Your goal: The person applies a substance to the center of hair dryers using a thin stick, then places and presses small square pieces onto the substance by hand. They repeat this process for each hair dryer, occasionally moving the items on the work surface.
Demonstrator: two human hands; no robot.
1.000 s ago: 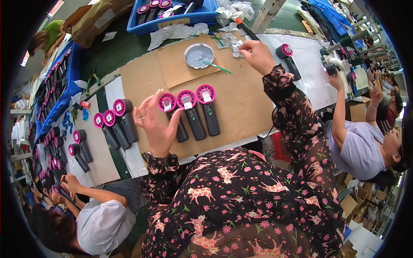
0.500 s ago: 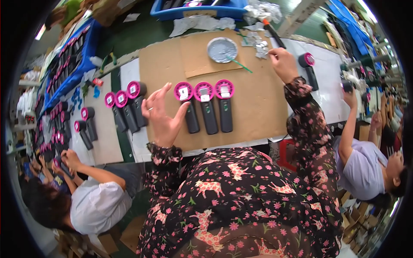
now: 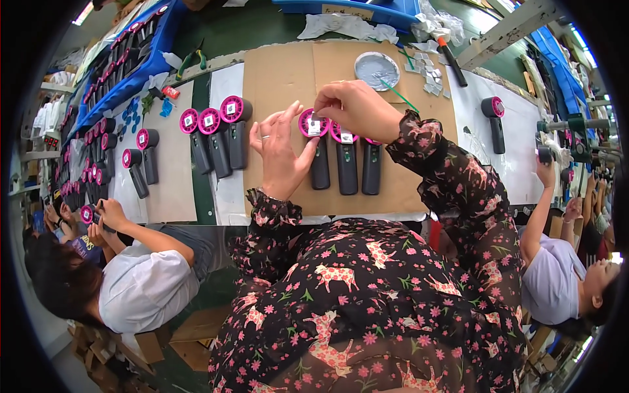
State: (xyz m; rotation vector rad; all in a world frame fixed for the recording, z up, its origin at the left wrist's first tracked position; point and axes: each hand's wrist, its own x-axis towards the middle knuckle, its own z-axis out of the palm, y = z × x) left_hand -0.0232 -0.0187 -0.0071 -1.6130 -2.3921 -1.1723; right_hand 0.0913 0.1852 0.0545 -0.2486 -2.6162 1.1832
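Observation:
Three black handheld fans with pink round heads lie in a row on the cardboard; the leftmost fan (image 3: pixel 319 164) is below my fingers, and the middle fan (image 3: pixel 346 167) and right fan (image 3: pixel 371 173) are partly covered by my right hand. That right hand (image 3: pixel 359 108) pinches a small grey square piece (image 3: pixel 316 117) over the leftmost fan's head, against its white square. My left hand (image 3: pixel 283 154) is open, thumb beside the leftmost fan's head and fingers spread, holding nothing.
A bowl of grey paste (image 3: pixel 377 69) with a green stick stands behind, beside scattered silvery squares (image 3: pixel 429 73). Three more fans (image 3: pixel 220 144) lie left, and one fan (image 3: pixel 495 124) right. An orange-tipped black tool (image 3: pixel 453 64) lies behind. Co-workers sit on both sides.
My right hand has come left and nearer from beside the silvery squares to the leftmost fan. My left hand has drawn closer to that fan. The whole view has shifted slightly.

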